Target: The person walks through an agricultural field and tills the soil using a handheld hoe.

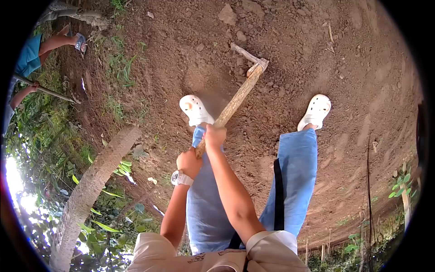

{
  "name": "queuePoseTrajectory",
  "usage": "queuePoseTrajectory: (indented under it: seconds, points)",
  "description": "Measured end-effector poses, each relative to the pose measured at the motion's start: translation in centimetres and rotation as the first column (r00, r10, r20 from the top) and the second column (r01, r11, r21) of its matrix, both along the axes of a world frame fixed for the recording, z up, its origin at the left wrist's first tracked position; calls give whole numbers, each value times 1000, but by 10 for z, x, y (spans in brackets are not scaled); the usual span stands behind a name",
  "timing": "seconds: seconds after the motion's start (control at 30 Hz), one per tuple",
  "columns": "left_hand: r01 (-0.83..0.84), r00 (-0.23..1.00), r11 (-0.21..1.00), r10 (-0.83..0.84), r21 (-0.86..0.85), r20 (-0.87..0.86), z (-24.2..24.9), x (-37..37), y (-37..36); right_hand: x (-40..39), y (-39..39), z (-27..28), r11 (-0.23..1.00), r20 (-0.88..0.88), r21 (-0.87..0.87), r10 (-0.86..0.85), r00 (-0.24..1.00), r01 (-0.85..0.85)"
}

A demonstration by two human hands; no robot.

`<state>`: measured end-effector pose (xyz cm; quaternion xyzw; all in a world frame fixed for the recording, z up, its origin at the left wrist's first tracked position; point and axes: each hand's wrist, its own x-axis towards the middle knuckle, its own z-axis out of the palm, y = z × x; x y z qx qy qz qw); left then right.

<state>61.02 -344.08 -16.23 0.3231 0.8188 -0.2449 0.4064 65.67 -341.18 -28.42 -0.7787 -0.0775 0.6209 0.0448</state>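
Nearest the camera, pale sleeves (pixel 276 249) lead to two bare forearms over blue jeans (pixel 297 167), where a black strap (pixel 278 195) hangs along the right leg. The left hand (pixel 189 163), a white watch (pixel 182 178) at its wrist, is wrapped around the near end of the hoe (pixel 239 97); the right hand (pixel 215 137) grips it just ahead. Toward the soil's left edge, a trunk (pixel 95 195) leans among leaves. Planted well apart on the bare soil (pixel 358 149) are the left clog (pixel 197 111) and right clog (pixel 316 111), both white. Past the left clog the hoe slants away rightward, its head (pixel 248 55) beyond the toes; whether that touches the ground, I cannot tell. Near the soil's far left corner, another person in blue shorts (pixel 29 54) holds a stick (pixel 52 92). Toward the far edge sits a clod (pixel 228 15).
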Motion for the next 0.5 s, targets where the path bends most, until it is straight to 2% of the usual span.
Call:
queuePoseTrajectory:
  seconds: [0.03, 0.07, 0.13, 0.17, 0.23, 0.27, 0.33, 0.37, 0.4, 0.43, 0.47, 0.5]
  points:
    - [-23, 999, 1000, 23, 10, 23, 8, -3, -6, 0, 13, 33, 989, -106, -24, -147, 983, 145]
    - [-44, 998, 999, 44, 17, 41, 19, -7, -13, -1, 4, 47, 990, -111, -37, -142, 984, 139]
    - [-89, 994, 994, 86, 55, 64, 40, -6, -29, 0, -6, 67, 984, -40, 143, -98, 994, 102]
    - [-148, 986, 984, 139, 102, 93, 47, -2, -28, -1, 3, 81, 985, -31, 151, -77, 997, 81]
    - [-219, 973, 967, 207, 132, 99, 60, 9, -23, 6, 21, 112, 978, -155, 143, -127, 980, 149]
    - [-293, 956, 934, 279, 204, 95, 60, 15, -17, 5, 32, 115, 978, -134, 190, -64, 989, 89]
    - [-391, 919, 851, 382, 350, 98, 42, 34, -2, 14, 56, 95, 960, -217, 274, 117, 969, -55]
    - [-529, 849, 776, 492, 344, 194, 32, 46, 18, 23, 68, 69, 853, -88, 417, 381, 920, -313]
    - [-744, 666, 554, 658, 373, 350, 10, 69, 38, 37, 83, 34, 673, 79, 526, 570, 818, -520]
    - [-890, 456, 355, 734, 288, 504, -16, 93, 60, 45, 123, 20, 530, 165, 479, 729, 665, -700]
    - [-997, -39, -71, 718, 18, 695, -39, 117, 95, 42, 175, 30, 353, 219, 386, 862, 457, -852]
    - [-929, -268, -365, 538, -66, 799, -47, 135, 139, 43, 209, 16, 196, 216, 293, 940, 264, -936]
